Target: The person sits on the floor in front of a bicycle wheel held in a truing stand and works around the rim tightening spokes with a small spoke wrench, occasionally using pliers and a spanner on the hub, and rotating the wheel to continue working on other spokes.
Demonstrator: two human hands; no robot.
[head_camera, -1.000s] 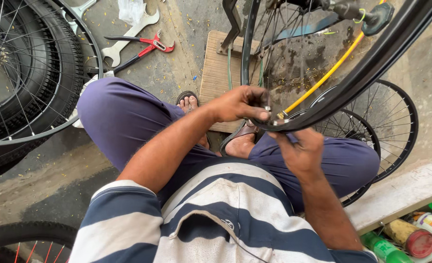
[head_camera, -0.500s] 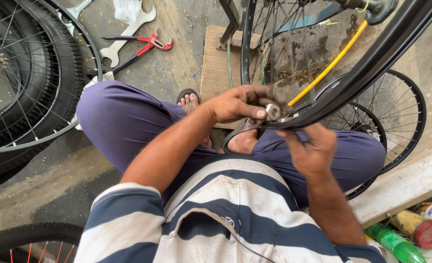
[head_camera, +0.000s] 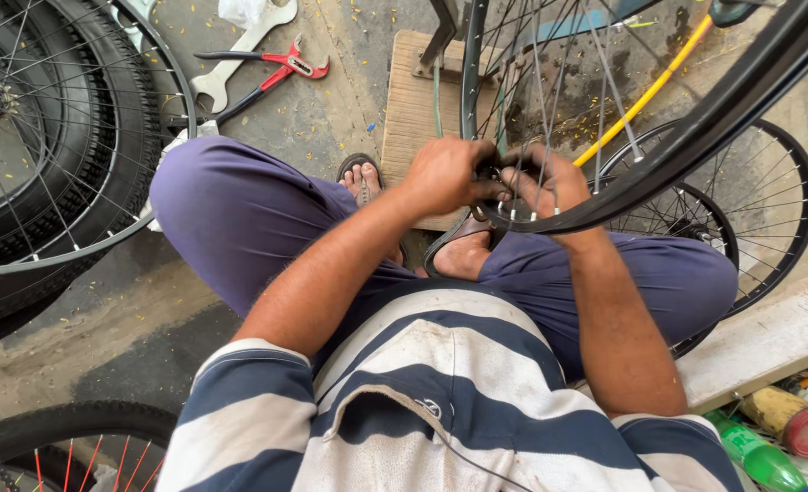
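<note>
Partly hidden behind both hands point(head_camera: 500, 182): small part at the wheel rim point(head_camera: 695, 137).

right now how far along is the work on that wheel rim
Done: the black rim is laced with spokes and stands in a stand on a wooden board. In hand: the left hand and right hand both grip the rim's near edge, working a small part I cannot make out. Left: the rim carries no tyre; pliers and a wrench lie on the floor, away from both hands.
</note>
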